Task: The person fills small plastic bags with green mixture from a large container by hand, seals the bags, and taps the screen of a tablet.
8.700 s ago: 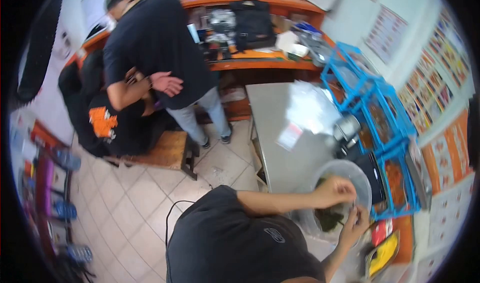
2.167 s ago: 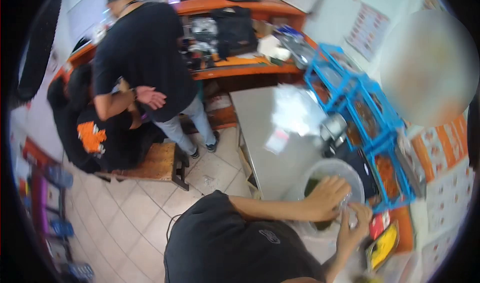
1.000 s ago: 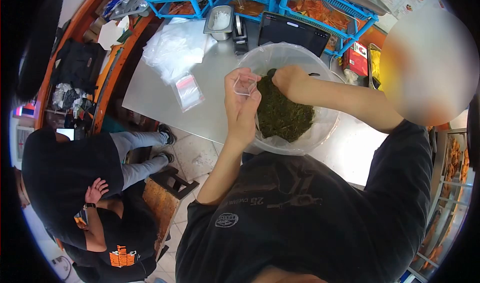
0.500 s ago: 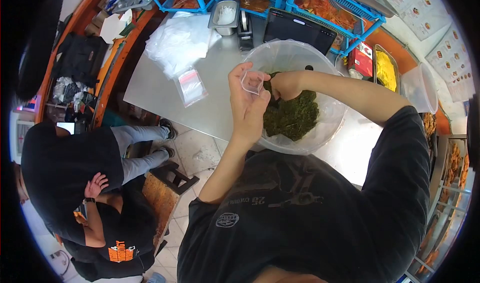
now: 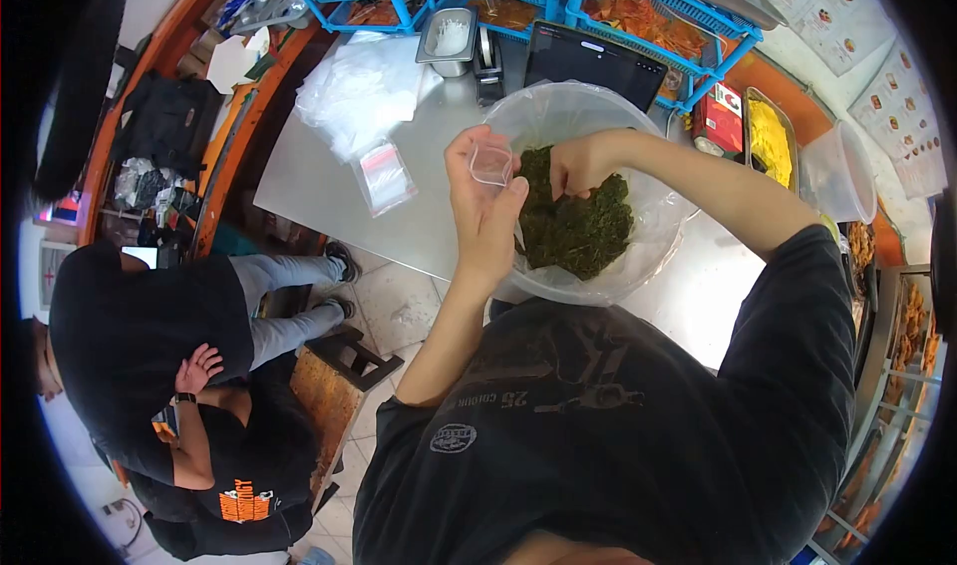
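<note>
My left hand (image 5: 481,216) holds up a small clear plastic bag (image 5: 491,163), its mouth spread into a rounded opening between thumb and fingers. Beside it stands a large translucent round tub (image 5: 666,241), its lower part containing a heap of dark green shredded leaves (image 5: 588,236). Inside the tub, my right hand (image 5: 580,164) reaches down with its fingers curled together on the leaves; the fingertips are partly hidden. A packet of small zip bags (image 5: 385,178) lies on the steel table (image 5: 309,201), left of my left hand.
A pile of clear bags (image 5: 359,86), a metal container (image 5: 448,41) and a dark tablet (image 5: 595,63) sit behind the tub. Blue racks (image 5: 678,41) stand farther back. A tray of yellow food (image 5: 769,141) is at right. Two people in black shirts are at left.
My right hand has shifted slightly right and up within the tub, uncovering more green leaves. My left hand and the bag have moved a little left.
</note>
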The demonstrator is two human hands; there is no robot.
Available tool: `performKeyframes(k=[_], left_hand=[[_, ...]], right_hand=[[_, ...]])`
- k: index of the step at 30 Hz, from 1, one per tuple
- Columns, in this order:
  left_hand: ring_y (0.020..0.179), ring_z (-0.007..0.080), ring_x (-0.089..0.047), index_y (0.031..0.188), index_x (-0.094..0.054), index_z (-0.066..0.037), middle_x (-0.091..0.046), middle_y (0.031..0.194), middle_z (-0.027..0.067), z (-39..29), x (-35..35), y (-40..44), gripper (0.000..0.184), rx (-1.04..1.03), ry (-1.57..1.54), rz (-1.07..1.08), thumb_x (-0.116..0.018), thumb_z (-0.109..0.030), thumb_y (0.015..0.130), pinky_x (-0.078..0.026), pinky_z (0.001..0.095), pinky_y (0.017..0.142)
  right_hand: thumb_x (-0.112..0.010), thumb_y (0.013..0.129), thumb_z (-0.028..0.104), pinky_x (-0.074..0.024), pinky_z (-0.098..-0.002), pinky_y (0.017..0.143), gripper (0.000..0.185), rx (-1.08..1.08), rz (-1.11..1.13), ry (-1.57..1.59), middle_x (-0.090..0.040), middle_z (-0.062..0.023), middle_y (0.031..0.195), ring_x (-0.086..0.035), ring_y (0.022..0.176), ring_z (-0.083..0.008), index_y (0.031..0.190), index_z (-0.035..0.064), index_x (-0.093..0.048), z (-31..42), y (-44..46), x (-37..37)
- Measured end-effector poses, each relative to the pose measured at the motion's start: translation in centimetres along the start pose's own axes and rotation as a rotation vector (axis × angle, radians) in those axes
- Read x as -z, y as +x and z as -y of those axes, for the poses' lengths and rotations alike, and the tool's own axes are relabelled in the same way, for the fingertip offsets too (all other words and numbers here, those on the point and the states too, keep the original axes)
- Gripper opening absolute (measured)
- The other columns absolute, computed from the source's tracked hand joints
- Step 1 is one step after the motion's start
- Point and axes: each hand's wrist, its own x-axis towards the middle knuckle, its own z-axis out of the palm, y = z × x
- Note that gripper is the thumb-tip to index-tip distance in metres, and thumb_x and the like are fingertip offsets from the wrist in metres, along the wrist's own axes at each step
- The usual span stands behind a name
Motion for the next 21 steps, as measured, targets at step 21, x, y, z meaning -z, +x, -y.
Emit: performKeyframes(k=[21], left_hand=[[0.097, 0.0103, -0.053, 0.122, -0.045, -0.001, -0.055, 0.105, 0.0043, -1.4, -1.5, 1.2, 0.038, 0.472, 0.002, 0.447, -0.058, -0.006, 0.086, -0.043, 0.0240, 0.085]], right_hand=[[-0.063, 0.077, 0.012, -0.0474, -0.0277, 0.062, 0.023, 0.232, -0.753, 0.200, -0.065, -0.0082, 0.069, -0.059, 0.065, -0.0117, 0.092, -0.0032, -0.068, 3.9, -16.9, -0.4]])
